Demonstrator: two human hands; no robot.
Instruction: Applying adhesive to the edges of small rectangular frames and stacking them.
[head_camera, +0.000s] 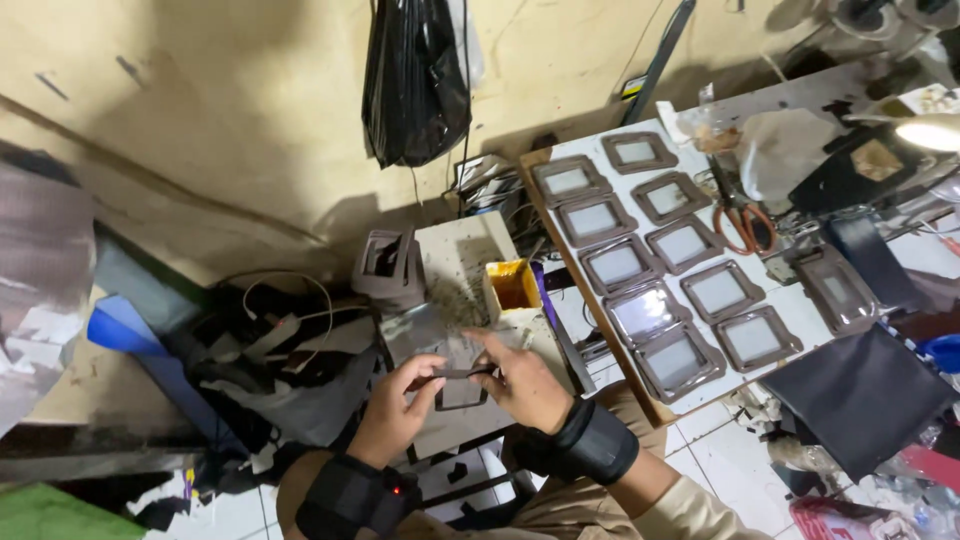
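dark frame piece (462, 385), a small grey-brown rectangle with an open window, sits pinched between both hands over a small glue-stained work block (470, 255), just in front of the person's knees. largest thing nearby is the white board (640, 190) off to the right of the right hand (525, 385), carrying two rows of similar frames laid flat, with orange-handled scissors (742, 222) at its far edge. ahead of the hands stands a stack of frames (388, 265) beyond the left hand (398, 405), and a small yellow pot (512, 285) of what looks like glue just beyond the right fingers. the left hand is curled, thumb and fingertips gripping the piece's left edge; the right hand is closed on its top right corner, fingers bent over it. both wrists wear black bands. to do this well, i judge the piece should be held level, edges squared between the fingertips, with even pressure and fingers kept away from any wet glue.
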